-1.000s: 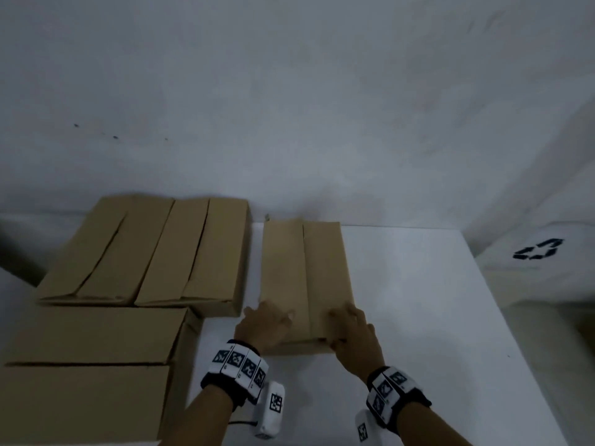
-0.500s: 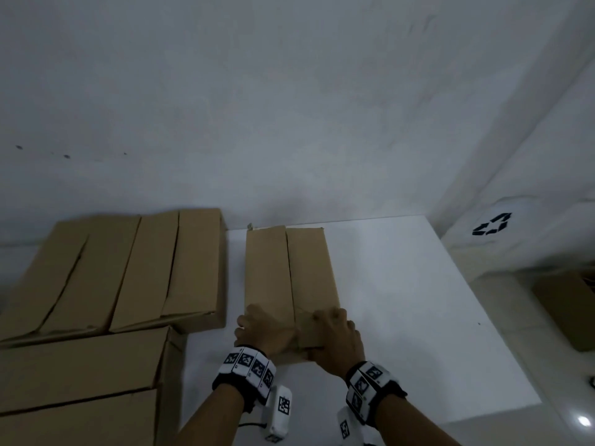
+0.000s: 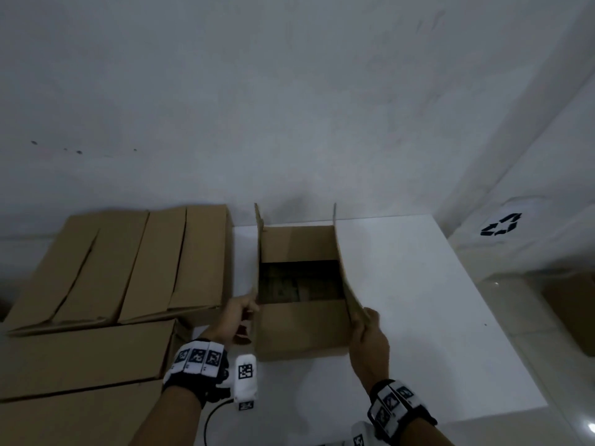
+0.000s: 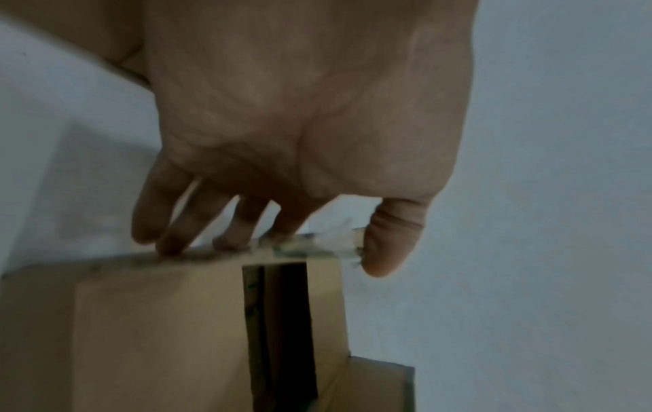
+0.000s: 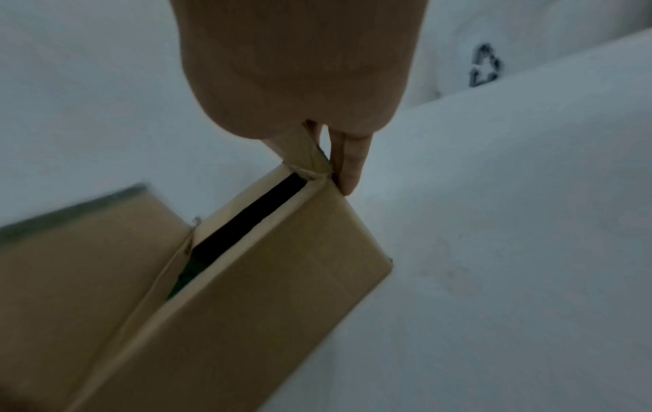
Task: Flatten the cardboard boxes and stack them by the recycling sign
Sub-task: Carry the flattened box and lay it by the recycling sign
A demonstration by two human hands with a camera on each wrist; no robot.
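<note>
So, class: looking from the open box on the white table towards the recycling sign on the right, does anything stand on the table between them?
Nothing visible does. The open box is held by the left hand and right hand, and the white table between it and the recycling sign is bare. The closed boxes sit on the opposite side.

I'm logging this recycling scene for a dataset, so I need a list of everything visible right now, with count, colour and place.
open box: one, brown, middle of the table, both long top flaps raised
closed boxes: at least three, brown, left of the open box
table: one, white, against the wall
recycling sign: one, black on white, on the wall to the right
another box: one, brown, on the floor at the right edge, mostly cut off
wrist bands with markers: two, black and white, one per wrist
left hand: grips the left flap
right hand: grips the right flap
</note>
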